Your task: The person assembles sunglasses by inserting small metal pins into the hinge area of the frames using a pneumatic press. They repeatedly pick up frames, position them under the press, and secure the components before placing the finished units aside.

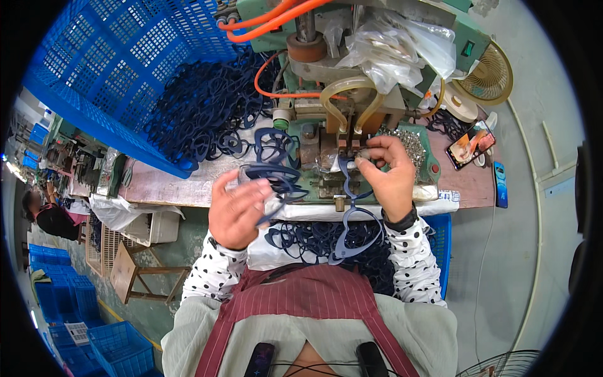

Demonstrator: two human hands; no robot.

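Observation:
A blue eyeglass frame (343,247) stands on end at the green bench machine (308,147), its upper end under the machine's head and its lower rim hanging over the bench edge. My right hand (389,176) is closed, thumb and fingertips pinched at that upper end; the fingers partly hide the rim there. My left hand (235,213), smeared by motion, is closed round several dark blue eyeglass frames (282,179) left of the machine. Beyond them, a heap of similar frames (201,113) spills from a tipped blue crate (119,69). More frames (301,239) lie at my lap.
Small metal parts (408,147) lie heaped right of the machine head. Orange hoses (270,22) and clear plastic bags (396,50) hang above. A phone (471,144) and a fan (487,75) are at the right. A wooden stool (147,273) and blue crates (119,349) stand left.

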